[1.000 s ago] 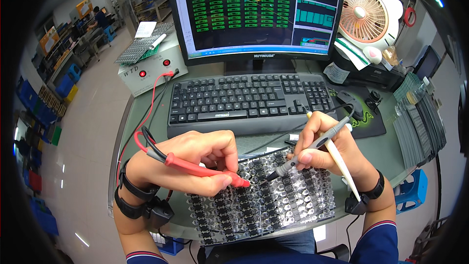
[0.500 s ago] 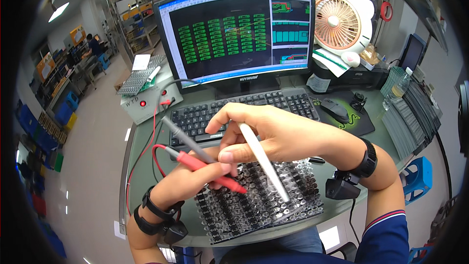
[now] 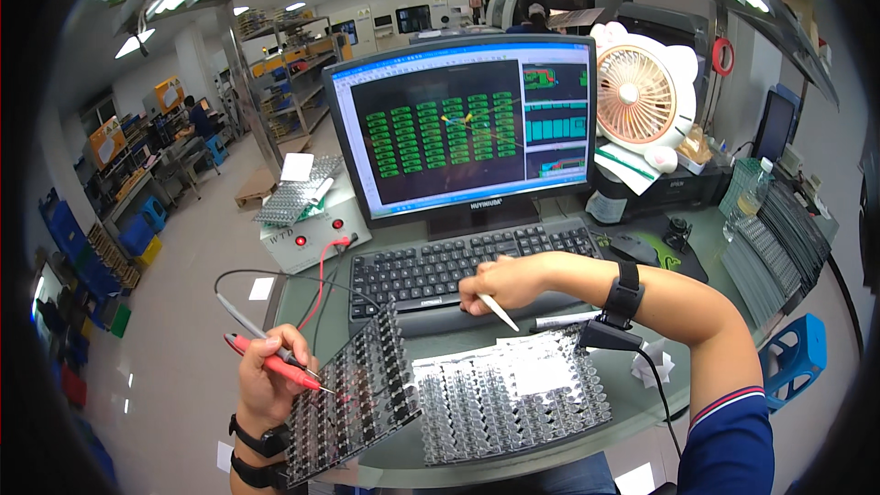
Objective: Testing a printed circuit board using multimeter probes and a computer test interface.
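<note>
My left hand (image 3: 266, 376) is closed round two test probes, a red probe (image 3: 280, 367) and a grey probe (image 3: 240, 319), with their tips pointing right. Beside that hand a dark panel of small circuit boards (image 3: 353, 394) is tilted up on edge; whether my fingers also support it is hidden. My right hand (image 3: 504, 282) rests over the front edge of the keyboard (image 3: 431, 270), fingers curled on a white pen-like stick (image 3: 498, 313). A second, shiny panel of small parts (image 3: 495, 408) lies flat on the table below it.
A monitor (image 3: 440, 137) with green board outlines stands behind the keyboard. At left is a test box (image 3: 312, 234) wired to the probes. A cat-shaped fan (image 3: 642, 92), a mouse (image 3: 632, 247) and a stack of grey panels (image 3: 779, 238) are at right.
My left hand has moved down and left with the probes, and the dark panel is now raised and tilted. My right hand has drawn away toward the keyboard with the white stick. The view has tipped up.
</note>
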Available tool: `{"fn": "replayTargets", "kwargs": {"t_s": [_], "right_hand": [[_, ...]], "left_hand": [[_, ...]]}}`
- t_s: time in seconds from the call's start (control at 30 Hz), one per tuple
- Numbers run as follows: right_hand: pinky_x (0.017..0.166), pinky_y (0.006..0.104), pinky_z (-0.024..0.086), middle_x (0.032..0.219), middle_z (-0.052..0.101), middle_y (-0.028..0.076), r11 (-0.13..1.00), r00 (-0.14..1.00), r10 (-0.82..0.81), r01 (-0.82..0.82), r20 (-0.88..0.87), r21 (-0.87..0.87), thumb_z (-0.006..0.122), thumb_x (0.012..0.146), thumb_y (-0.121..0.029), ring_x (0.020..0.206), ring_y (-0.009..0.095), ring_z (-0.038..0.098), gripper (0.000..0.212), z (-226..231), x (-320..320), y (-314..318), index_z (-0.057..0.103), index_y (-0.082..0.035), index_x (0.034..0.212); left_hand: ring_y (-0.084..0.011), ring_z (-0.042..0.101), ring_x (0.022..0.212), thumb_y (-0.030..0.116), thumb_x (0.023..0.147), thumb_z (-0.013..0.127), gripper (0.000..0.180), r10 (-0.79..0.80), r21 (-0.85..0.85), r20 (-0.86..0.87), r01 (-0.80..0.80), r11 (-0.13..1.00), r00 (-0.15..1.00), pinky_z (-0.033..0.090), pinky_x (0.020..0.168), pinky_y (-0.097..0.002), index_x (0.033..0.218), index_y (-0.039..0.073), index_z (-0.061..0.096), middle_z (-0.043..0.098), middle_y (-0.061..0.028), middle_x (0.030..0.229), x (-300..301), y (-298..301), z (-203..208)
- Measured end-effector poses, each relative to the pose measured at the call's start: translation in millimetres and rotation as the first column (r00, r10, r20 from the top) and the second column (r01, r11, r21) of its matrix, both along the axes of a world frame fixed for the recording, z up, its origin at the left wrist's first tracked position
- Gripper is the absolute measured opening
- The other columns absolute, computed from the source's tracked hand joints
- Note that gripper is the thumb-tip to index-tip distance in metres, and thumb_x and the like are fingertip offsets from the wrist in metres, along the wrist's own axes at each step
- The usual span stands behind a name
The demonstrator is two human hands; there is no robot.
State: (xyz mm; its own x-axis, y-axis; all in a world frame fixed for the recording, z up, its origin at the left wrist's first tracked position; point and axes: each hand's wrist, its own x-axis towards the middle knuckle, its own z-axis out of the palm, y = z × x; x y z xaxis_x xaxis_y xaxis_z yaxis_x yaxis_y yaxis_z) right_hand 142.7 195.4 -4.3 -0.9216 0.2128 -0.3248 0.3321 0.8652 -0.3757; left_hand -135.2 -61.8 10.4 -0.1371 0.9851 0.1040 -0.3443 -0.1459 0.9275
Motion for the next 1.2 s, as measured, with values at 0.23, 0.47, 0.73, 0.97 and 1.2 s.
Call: {"fn": "replayTargets", "kwargs": {"t_s": [0.23, 0.47, 0.73, 0.97, 1.2], "right_hand": [[0.096, 0.0447, 0.042, 0.105, 0.066, 0.012, 0.958, 0.977, -0.077, 0.018, -0.199, -0.285, 0.056, 0.098, -0.034, 0.114, 0.032, 0.056, 0.031, 30, 10, -8, 0.059, -0.010, 0.116], [0.098, 0.0468, 0.039, 0.110, 0.065, 0.010, 1.000, 0.999, 0.028, -0.027, -0.035, 0.016, 0.056, 0.096, -0.040, 0.118, 0.031, 0.048, 0.032, 11, -12, -20, 0.057, -0.016, 0.116], [0.095, 0.0423, 0.046, 0.118, 0.063, 0.016, 0.964, 0.971, -0.047, -0.018, -0.234, -0.265, 0.062, 0.094, -0.037, 0.111, 0.031, 0.060, 0.045, 37, 0, -32, 0.053, -0.006, 0.125], [0.097, 0.0332, 0.047, 0.124, 0.063, 0.012, 0.578, 0.825, -0.309, -0.231, -0.473, -0.782, 0.062, 0.097, -0.028, 0.108, 0.015, 0.059, 0.037, 63, 9, -79, 0.056, -0.004, 0.124], [0.090, 0.0310, 0.048, 0.106, 0.062, 0.004, 0.542, 0.754, -0.416, -0.243, -0.508, -0.805, 0.061, 0.098, -0.029, 0.101, 0.013, 0.058, 0.026, 51, 22, -79, 0.057, -0.007, 0.110]], "left_hand": [[-0.0112, 0.041, 0.051, 0.034, 0.091, 0.044, 0.037, -0.138, 0.044, 0.197, 0.132, 0.990, 0.970, 0.033, 0.047, -0.0254, 0.082, 0.000, 0.054, 0.045, -0.0035, 0.057, 28, 15, 1], [-0.0149, 0.043, 0.042, 0.034, 0.094, 0.040, 0.035, -0.166, 0.067, 0.280, 0.154, 0.986, 0.945, 0.048, 0.047, -0.0352, 0.081, 0.005, 0.056, 0.044, -0.0016, 0.050, 51, 31, 11], [-0.0121, 0.037, 0.052, 0.035, 0.095, 0.041, 0.035, -0.129, 0.038, 0.263, 0.123, 0.992, 0.956, 0.031, 0.049, -0.0266, 0.086, 0.004, 0.055, 0.038, -0.0001, 0.056, 53, 18, 9], [-0.0120, 0.037, 0.051, 0.037, 0.094, 0.038, 0.036, -0.103, -0.060, 0.340, 0.131, 0.990, 0.935, 0.038, 0.052, -0.0292, 0.091, 0.007, 0.057, 0.039, 0.0000, 0.055, 101, 38, 7], [-0.0199, 0.054, 0.053, 0.038, 0.096, 0.035, 0.036, -0.111, -0.031, 0.495, 0.145, 0.989, 0.862, 0.044, 0.048, -0.0323, 0.094, 0.009, 0.057, 0.060, -0.0100, 0.068, 112, 45, -1]]}}
